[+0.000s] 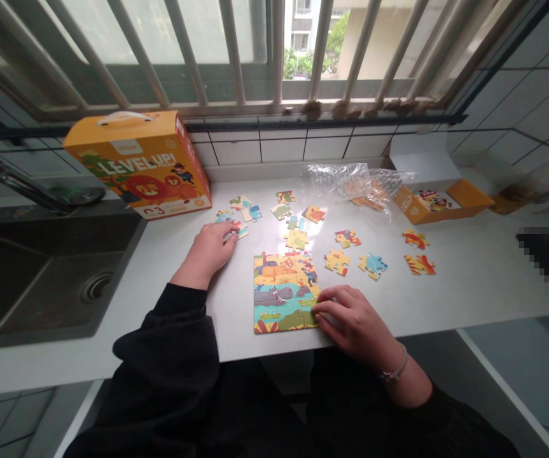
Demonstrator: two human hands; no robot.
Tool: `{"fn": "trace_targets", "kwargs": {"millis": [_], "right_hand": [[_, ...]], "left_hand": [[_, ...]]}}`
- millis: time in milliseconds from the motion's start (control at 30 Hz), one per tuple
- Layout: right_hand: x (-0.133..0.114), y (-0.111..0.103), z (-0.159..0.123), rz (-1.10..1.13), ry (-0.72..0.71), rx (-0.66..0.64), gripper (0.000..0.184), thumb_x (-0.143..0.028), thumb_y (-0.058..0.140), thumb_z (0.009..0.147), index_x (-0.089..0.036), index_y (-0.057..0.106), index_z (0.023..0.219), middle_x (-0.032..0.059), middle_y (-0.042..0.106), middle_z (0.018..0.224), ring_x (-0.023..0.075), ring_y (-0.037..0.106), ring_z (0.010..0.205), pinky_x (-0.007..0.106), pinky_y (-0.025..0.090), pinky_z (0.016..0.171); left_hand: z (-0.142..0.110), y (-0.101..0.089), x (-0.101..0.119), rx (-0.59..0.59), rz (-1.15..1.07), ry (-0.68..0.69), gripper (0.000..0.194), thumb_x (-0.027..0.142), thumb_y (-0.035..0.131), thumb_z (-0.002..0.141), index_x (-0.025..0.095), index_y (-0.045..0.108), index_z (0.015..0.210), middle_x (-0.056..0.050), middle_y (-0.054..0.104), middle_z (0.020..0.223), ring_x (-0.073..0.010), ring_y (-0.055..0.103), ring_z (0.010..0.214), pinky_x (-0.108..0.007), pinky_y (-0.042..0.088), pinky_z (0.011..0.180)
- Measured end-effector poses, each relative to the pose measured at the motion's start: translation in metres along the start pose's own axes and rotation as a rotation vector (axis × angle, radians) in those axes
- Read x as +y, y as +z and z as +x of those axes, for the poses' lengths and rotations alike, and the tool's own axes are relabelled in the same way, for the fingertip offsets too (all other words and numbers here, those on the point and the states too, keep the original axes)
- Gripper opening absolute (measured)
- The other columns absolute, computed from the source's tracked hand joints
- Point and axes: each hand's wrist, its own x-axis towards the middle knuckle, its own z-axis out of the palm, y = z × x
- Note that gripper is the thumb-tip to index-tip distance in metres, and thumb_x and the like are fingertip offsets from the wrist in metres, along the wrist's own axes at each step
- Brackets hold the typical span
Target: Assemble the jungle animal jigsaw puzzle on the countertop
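Observation:
My left hand [210, 249] is closed at the fingertips on a small puzzle piece [242, 233], which lies among other pieces on the counter. A square jigsaw puzzle [284, 302] showing a grey hippo in blue water lies in front of me, its pieces joined. Resting at its lower right edge is my right hand [353, 321], with the fingers apart and the tips touching the puzzle. Loose pieces are spread beyond it, among them a yellow-green piece [296, 239], a yellow piece [337, 261] and a blue animal piece [373, 265].
An orange "LEVEL UP!" box [145, 168] stands at the back left beside a dark sink [59, 273] with a faucet [11, 184]. Clear plastic bags [336, 181] and an open orange tray box [469, 200] holding pieces lie at the back right. Window bars [278, 51] rise behind.

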Motion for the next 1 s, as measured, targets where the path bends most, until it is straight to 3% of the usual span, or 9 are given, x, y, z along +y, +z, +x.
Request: {"fn": "trace_targets", "kwargs": {"millis": [133, 300, 467, 633, 833, 1000], "right_hand": [[0.001, 0.0, 0.0, 0.003, 0.005, -0.002, 0.011, -0.022, 0.069, 0.107, -0.026, 0.074, 0.116, 0.0092, 0.075, 0.12, 0.0263, 0.07, 0.109, 0.047, 0.054, 0.095], [0.001, 0.0, 0.001, 0.011, 0.007, -0.004, 0.012, -0.021, 0.07, 0.105, -0.027, 0.075, 0.116, 0.0091, 0.075, 0.119, 0.0267, 0.071, 0.109, 0.047, 0.055, 0.096], [0.0, 0.0, 0.002, 0.025, 0.009, 0.002, 0.01, -0.022, 0.069, 0.107, -0.026, 0.074, 0.115, 0.0089, 0.075, 0.119, 0.0262, 0.07, 0.109, 0.047, 0.054, 0.096], [0.001, -0.001, 0.002, 0.052, 0.024, -0.005, 0.008, -0.024, 0.067, 0.108, -0.027, 0.073, 0.113, 0.008, 0.075, 0.119, 0.0249, 0.069, 0.109, 0.046, 0.052, 0.096], [0.001, -0.002, 0.002, 0.073, 0.033, 0.001, 0.009, -0.024, 0.066, 0.108, -0.026, 0.073, 0.113, 0.0081, 0.075, 0.119, 0.0244, 0.068, 0.109, 0.044, 0.051, 0.095], [0.001, -0.003, 0.002, 0.076, 0.035, -0.006, 0.009, -0.024, 0.066, 0.108, -0.027, 0.073, 0.113, 0.0079, 0.075, 0.119, 0.0246, 0.069, 0.11, 0.045, 0.052, 0.096]], "left_hand": [[0.006, 0.003, -0.003, -0.011, 0.063, -0.066, 0.032, 0.032, 0.06, 0.101, 0.026, 0.085, 0.119, -0.011, 0.082, 0.136, -0.0353, 0.071, 0.128, -0.049, 0.053, 0.117], [0.033, 0.002, 0.001, 0.027, 0.237, -0.151, 0.034, 0.033, 0.059, 0.1, 0.019, 0.086, 0.114, -0.019, 0.083, 0.122, -0.0373, 0.073, 0.118, -0.048, 0.055, 0.112], [0.079, 0.0, 0.005, -0.022, 0.285, -0.15, 0.042, 0.027, 0.056, 0.1, 0.009, 0.083, 0.126, -0.025, 0.079, 0.132, -0.0396, 0.071, 0.128, -0.048, 0.053, 0.116], [0.113, 0.0, -0.001, -0.138, 0.286, -0.124, 0.05, 0.032, 0.06, 0.1, 0.008, 0.077, 0.14, -0.026, 0.075, 0.144, -0.041, 0.07, 0.135, -0.047, 0.053, 0.118], [0.133, 0.002, -0.016, -0.141, 0.232, -0.149, 0.05, 0.031, 0.07, 0.091, 0.017, 0.079, 0.137, -0.018, 0.081, 0.136, -0.0366, 0.074, 0.126, -0.042, 0.055, 0.113], [0.145, 0.003, -0.023, -0.049, 0.078, -0.17, 0.052, 0.024, 0.084, 0.07, 0.017, 0.083, 0.121, -0.019, 0.082, 0.123, -0.039, 0.076, 0.116, -0.046, 0.058, 0.109]]}}
